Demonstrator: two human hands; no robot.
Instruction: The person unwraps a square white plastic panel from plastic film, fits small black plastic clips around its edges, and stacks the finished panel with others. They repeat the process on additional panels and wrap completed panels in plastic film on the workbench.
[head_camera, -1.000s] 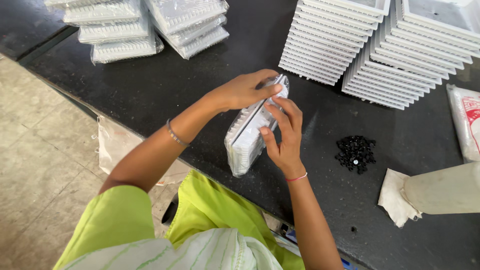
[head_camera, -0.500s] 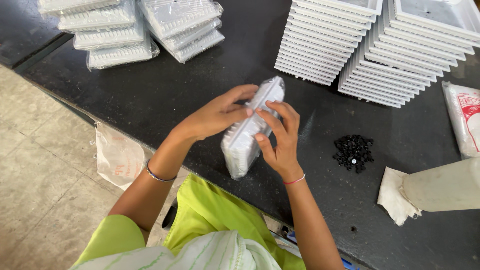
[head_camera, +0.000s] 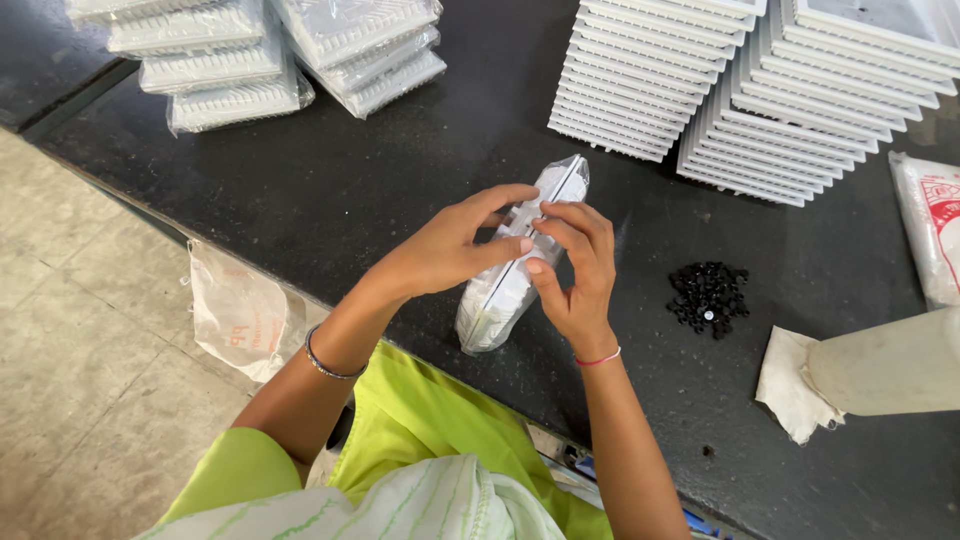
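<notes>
White grille stacks (head_camera: 640, 75), black screws (head_camera: 708, 296), cloth (head_camera: 790, 385).

Single head-worn camera looks steeply down from close range, facing forward over the dark desk (head_camera: 330, 190) edge and adjacent floor (head_camera: 90, 340).

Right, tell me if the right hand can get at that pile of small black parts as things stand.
Probably yes, once it lets go. The right hand is busy gripping the bagged white panel along with the left hand. The black parts lie just to its right on bare black table, with nothing between.
</notes>
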